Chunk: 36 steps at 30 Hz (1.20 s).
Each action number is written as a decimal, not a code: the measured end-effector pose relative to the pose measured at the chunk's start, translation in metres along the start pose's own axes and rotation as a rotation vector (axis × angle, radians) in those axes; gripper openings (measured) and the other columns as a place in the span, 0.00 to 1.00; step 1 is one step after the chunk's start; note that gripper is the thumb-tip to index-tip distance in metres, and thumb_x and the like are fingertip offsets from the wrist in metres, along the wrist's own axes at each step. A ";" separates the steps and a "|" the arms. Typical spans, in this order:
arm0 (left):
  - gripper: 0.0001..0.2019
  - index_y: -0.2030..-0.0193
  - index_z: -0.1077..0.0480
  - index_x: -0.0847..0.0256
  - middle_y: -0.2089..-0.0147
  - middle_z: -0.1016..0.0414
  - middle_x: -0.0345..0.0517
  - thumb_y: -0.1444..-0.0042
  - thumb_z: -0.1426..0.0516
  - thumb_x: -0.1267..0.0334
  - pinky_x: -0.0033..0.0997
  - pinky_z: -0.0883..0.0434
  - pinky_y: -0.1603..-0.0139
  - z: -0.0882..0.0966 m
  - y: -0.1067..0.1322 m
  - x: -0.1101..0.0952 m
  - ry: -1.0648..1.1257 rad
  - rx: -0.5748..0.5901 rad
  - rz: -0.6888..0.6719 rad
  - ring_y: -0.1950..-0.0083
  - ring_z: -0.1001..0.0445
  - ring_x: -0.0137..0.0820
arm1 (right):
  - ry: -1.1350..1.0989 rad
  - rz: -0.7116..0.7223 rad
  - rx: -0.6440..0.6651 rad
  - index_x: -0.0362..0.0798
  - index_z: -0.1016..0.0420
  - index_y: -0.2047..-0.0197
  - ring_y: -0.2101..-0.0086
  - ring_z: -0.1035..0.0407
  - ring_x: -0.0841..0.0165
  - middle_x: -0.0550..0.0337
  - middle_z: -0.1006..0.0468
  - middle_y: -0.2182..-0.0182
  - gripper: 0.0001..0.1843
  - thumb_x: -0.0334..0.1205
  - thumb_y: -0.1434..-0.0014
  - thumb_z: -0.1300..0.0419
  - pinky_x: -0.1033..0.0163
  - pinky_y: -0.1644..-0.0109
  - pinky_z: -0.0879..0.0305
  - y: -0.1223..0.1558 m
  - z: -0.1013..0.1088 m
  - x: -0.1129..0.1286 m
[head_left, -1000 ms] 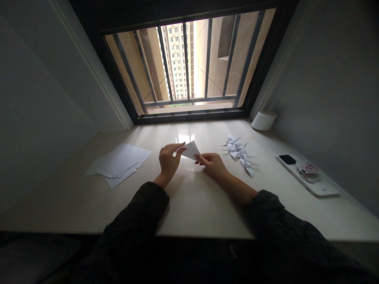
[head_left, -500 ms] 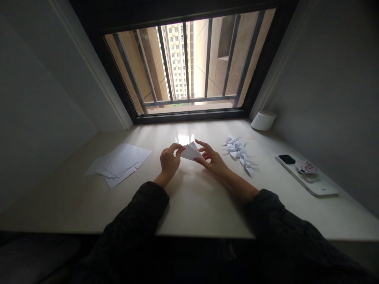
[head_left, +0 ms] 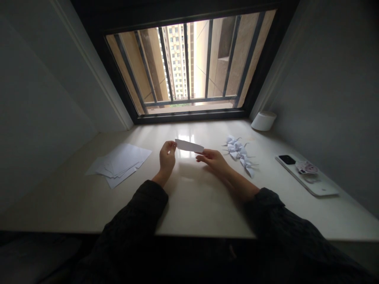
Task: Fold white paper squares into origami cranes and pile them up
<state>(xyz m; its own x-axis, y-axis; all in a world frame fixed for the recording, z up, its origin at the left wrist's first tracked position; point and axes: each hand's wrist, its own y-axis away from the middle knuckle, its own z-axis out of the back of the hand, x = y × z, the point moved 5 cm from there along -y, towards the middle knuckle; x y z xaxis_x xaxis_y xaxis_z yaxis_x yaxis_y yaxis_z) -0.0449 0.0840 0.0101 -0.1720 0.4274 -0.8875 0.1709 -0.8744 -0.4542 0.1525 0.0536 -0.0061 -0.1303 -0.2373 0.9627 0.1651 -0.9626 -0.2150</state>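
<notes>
One white paper (head_left: 188, 145) is at ctr of frame, over the pale table (head_left: 201, 209), seen as a narrow strip, its R end a bit lower than its L. L hand (head_left: 167, 156) pinches the L end btwn thumb & fingers. R hand (head_left: 215, 161) is at the other end, fingertips touching or v. close to it; thumb sits a bit below, so can't tell if it pinches. Both wrists come out of dark sleeves (head_left: 148, 201), lower L & lower R of frame.

Mid-L of frame: loose pile of white sheets (head_left: 121, 159), overlapping, fanned at odd angles, R corner near L hand. R of ctr: white folded cranes (head_left: 237, 150) in a slanting row, touching or nearly so, near R hand; exact no. unclear. Farther R: white phone (head_left: 316, 187) lying flat, back up, w/ dark camera block (head_left: 286, 159) at its upper L & a pinkish grip (head_left: 308, 167) on it. Upper R of the table, by the wall (head_left: 325, 79): a white cyl. (head_left: 263, 122) Top ctr: dark-edged window (head_left: 198, 63) w/ vertical bars (head_left: 186, 59), tall bldg. (head_left: 177, 59) outside.
</notes>
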 end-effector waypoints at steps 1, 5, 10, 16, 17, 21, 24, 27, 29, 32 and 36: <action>0.09 0.67 0.32 0.59 0.66 0.28 0.43 0.44 0.45 0.55 0.30 0.35 0.57 -0.001 0.000 0.000 0.003 0.008 -0.005 0.61 0.29 0.31 | -0.030 -0.006 -0.034 0.48 0.20 0.62 0.68 0.25 0.63 0.57 0.20 0.71 0.22 0.56 0.54 0.35 0.59 0.62 0.31 -0.001 0.003 -0.002; 0.09 0.67 0.32 0.58 0.65 0.28 0.43 0.44 0.44 0.55 0.31 0.34 0.54 -0.005 0.004 -0.003 0.001 0.042 -0.006 0.59 0.29 0.32 | -0.102 -0.034 -0.150 0.46 0.21 0.67 0.71 0.25 0.63 0.56 0.21 0.76 0.23 0.60 0.51 0.38 0.60 0.64 0.31 -0.004 0.011 -0.006; 0.08 0.63 0.30 0.57 0.59 0.26 0.45 0.45 0.43 0.56 0.35 0.35 0.51 -0.008 0.005 -0.007 -0.066 0.093 -0.019 0.53 0.29 0.35 | -0.148 -0.064 -0.279 0.46 0.21 0.68 0.72 0.24 0.62 0.55 0.21 0.78 0.25 0.62 0.53 0.38 0.60 0.65 0.31 -0.003 0.018 -0.007; 0.12 0.60 0.31 0.56 0.69 0.27 0.41 0.48 0.41 0.53 0.33 0.30 0.59 -0.017 0.009 -0.006 0.058 0.233 0.041 0.65 0.27 0.30 | -0.143 -0.032 -0.344 0.46 0.22 0.70 0.73 0.25 0.63 0.56 0.21 0.79 0.24 0.61 0.54 0.37 0.60 0.65 0.31 0.000 0.021 -0.001; 0.13 0.60 0.32 0.56 0.70 0.27 0.41 0.48 0.41 0.52 0.33 0.29 0.60 -0.020 0.010 -0.006 0.127 0.272 0.067 0.66 0.26 0.30 | -0.146 -0.032 -0.346 0.46 0.22 0.70 0.73 0.25 0.63 0.56 0.21 0.79 0.23 0.60 0.53 0.37 0.60 0.65 0.31 0.000 0.021 0.000; 0.16 0.63 0.36 0.58 0.68 0.23 0.45 0.50 0.40 0.50 0.37 0.27 0.60 -0.027 0.015 -0.010 0.266 0.344 0.162 0.65 0.23 0.33 | -0.159 -0.047 -0.379 0.46 0.22 0.70 0.73 0.24 0.63 0.57 0.21 0.79 0.23 0.60 0.53 0.37 0.60 0.64 0.30 -0.001 0.022 -0.003; 0.16 0.66 0.34 0.59 0.66 0.22 0.47 0.52 0.38 0.50 0.38 0.26 0.58 -0.027 0.016 -0.011 0.271 0.322 0.194 0.63 0.22 0.35 | -0.203 -0.056 -0.399 0.47 0.22 0.68 0.72 0.24 0.63 0.57 0.21 0.78 0.23 0.59 0.55 0.35 0.59 0.63 0.30 -0.002 0.023 -0.007; 0.16 0.70 0.34 0.60 0.68 0.22 0.44 0.55 0.36 0.51 0.39 0.27 0.56 -0.022 0.014 -0.009 0.262 0.247 0.173 0.63 0.22 0.35 | -0.273 -0.050 -0.416 0.47 0.22 0.70 0.69 0.23 0.62 0.57 0.20 0.76 0.21 0.56 0.58 0.32 0.59 0.61 0.30 -0.003 0.024 -0.010; 0.15 0.74 0.35 0.60 0.70 0.23 0.42 0.56 0.36 0.53 0.38 0.27 0.56 -0.019 0.012 -0.007 0.250 0.189 0.135 0.64 0.23 0.34 | -0.301 -0.046 -0.420 0.47 0.23 0.72 0.68 0.23 0.61 0.57 0.20 0.75 0.19 0.55 0.60 0.31 0.58 0.60 0.30 -0.003 0.024 -0.011; 0.14 0.75 0.35 0.60 0.72 0.24 0.42 0.56 0.36 0.54 0.35 0.28 0.59 -0.018 0.013 -0.003 0.227 0.143 0.131 0.65 0.23 0.33 | -0.335 -0.052 -0.421 0.48 0.22 0.72 0.66 0.24 0.62 0.57 0.20 0.74 0.17 0.53 0.59 0.31 0.59 0.59 0.30 -0.003 0.025 -0.013; 0.16 0.76 0.36 0.61 0.74 0.27 0.41 0.54 0.37 0.53 0.34 0.27 0.60 -0.020 0.017 -0.001 0.228 0.134 0.187 0.66 0.24 0.31 | -0.355 -0.078 -0.428 0.48 0.22 0.72 0.65 0.24 0.63 0.57 0.20 0.73 0.17 0.53 0.58 0.31 0.60 0.60 0.31 -0.004 0.024 -0.017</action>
<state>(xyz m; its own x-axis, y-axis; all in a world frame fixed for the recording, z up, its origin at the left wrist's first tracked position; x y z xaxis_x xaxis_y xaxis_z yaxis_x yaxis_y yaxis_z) -0.0227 0.0728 0.0015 0.0746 0.2840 -0.9559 0.0470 -0.9585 -0.2811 0.1773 0.0647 -0.0180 0.2234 -0.1760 0.9587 -0.2526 -0.9604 -0.1174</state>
